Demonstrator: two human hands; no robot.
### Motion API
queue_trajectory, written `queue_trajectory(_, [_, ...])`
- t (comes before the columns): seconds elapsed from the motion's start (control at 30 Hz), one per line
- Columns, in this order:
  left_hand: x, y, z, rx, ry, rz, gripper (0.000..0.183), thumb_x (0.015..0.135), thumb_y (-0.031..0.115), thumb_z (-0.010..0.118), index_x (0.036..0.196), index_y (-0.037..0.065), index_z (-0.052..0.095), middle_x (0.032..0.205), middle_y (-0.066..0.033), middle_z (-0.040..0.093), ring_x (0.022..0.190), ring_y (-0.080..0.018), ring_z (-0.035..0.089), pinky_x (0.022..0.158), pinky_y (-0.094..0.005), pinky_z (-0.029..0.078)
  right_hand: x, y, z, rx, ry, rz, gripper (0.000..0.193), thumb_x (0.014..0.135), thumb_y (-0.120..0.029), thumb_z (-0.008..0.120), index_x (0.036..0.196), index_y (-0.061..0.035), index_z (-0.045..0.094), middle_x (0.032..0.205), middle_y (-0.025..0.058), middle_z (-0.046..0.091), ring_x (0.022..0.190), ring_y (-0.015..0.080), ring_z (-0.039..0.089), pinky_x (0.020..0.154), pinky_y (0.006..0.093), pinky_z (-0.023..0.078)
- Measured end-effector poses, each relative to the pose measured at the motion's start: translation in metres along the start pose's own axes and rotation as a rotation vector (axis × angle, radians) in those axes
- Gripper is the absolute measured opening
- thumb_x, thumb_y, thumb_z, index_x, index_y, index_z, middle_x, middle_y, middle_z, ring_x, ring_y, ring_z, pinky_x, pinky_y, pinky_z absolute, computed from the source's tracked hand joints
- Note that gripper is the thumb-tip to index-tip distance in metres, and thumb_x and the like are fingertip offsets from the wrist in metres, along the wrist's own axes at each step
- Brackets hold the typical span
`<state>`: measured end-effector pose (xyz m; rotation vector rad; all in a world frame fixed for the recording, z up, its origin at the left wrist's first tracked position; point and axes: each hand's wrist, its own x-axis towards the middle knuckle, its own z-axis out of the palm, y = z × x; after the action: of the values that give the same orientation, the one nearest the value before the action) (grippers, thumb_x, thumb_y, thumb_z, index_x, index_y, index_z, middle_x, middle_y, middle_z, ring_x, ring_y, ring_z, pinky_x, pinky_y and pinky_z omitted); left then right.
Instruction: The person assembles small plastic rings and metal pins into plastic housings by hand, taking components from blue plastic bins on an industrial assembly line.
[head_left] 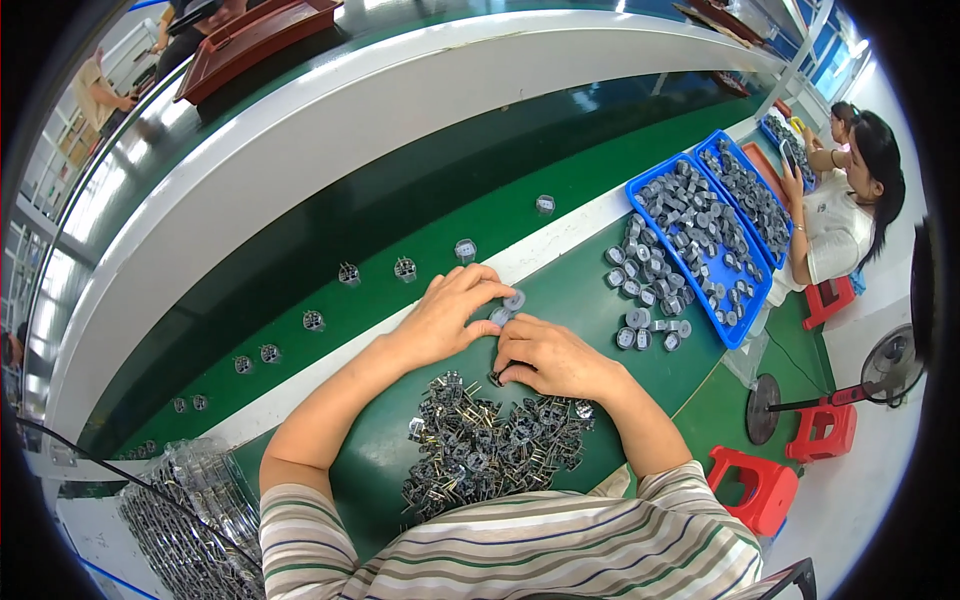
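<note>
My left hand (452, 312) reaches over the green worktop with its thumb and forefinger closed on a round grey plastic cap (514, 300). Another grey cap (499, 316) lies between the fingertips of both hands. Close beside it, my right hand (548, 358) has its fingers curled, pinching a small dark part (495, 379) low in its grip. Just below my hands spreads a pile of dark plug cores with metal pins (490, 445). To the right of my right hand, loose grey caps (640, 275) are heaped next to a blue tray (703, 297) holding many more.
Beyond a white rail (540, 247), a green conveyor belt (330, 375) carries spaced-out pieces. Clear plastic packs of metal parts (185, 500) stand at lower left. Co-workers (840, 220) sit at right, near red stools (755, 490) and a fan (890, 365).
</note>
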<state>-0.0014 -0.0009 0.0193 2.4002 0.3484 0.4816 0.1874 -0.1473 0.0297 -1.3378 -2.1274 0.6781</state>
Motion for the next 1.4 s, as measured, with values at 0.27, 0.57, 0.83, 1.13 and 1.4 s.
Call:
queue_trajectory(0.27, [-0.004, -0.013, 0.015, 0.029, 0.105, 0.084, 0.038, 0.086, 0.012, 0.082, 0.122, 0.013, 0.073, 0.118, -0.007, 0.065, 0.114, -0.0261, 0.062, 0.094, -0.0405, 0.044, -0.001, 0.009, -0.021, 0.12, 0.247, 0.216, 0.014, 0.086, -0.001, 0.079, 0.097, -0.0027, 0.072, 0.093, 0.011, 0.068, 0.091, 0.0316, 0.066, 0.077, 0.0396, 0.055])
queue_trajectory(0.57, [0.002, 0.021, -0.005, 0.238, -0.052, 0.016, 0.043, 0.08, 0.033, 0.089, 0.112, 0.011, 0.07, 0.119, -0.004, 0.062, 0.114, -0.0276, 0.058, 0.09, -0.0416, 0.043, -0.006, 0.023, -0.02, -0.355, 0.366, 0.316, 0.019, 0.083, -0.011, 0.082, 0.096, -0.0047, 0.07, 0.091, 0.0098, 0.066, 0.093, 0.032, 0.064, 0.082, 0.045, 0.053])
queue_trajectory(0.83, [-0.001, -0.001, 0.011, 0.085, -0.077, -0.058, 0.049, 0.074, 0.04, 0.092, 0.104, 0.008, 0.07, 0.106, -0.0063, 0.066, 0.107, -0.0293, 0.061, 0.095, -0.0442, 0.048, -0.001, 0.03, -0.014, -0.152, 0.461, 0.319, 0.016, 0.083, -0.015, 0.085, 0.086, -0.0066, 0.071, 0.085, 0.0072, 0.065, 0.086, 0.0286, 0.063, 0.077, 0.0407, 0.049])
queue_trajectory(1.13, [-0.001, -0.005, 0.024, 0.092, 0.066, 0.003, 0.046, 0.074, 0.042, 0.092, 0.09, 0.007, 0.067, 0.091, -0.0068, 0.064, 0.092, -0.0289, 0.061, 0.086, -0.0414, 0.049, 0.01, 0.035, 0.013, -0.027, 0.453, 0.194, 0.017, 0.084, -0.015, 0.085, 0.087, -0.0087, 0.07, 0.085, 0.0034, 0.065, 0.084, 0.0248, 0.061, 0.079, 0.0395, 0.045])
queue_trajectory(1.4, [-0.001, -0.002, 0.023, 0.095, 0.007, -0.052, 0.044, 0.075, 0.039, 0.093, 0.094, 0.008, 0.068, 0.096, -0.0066, 0.066, 0.099, -0.028, 0.062, 0.088, -0.0423, 0.049, 0.014, 0.02, 0.011, -0.287, 0.421, 0.067, 0.017, 0.081, -0.013, 0.082, 0.086, -0.0087, 0.066, 0.086, 0.0035, 0.062, 0.087, 0.0264, 0.06, 0.077, 0.0412, 0.044])
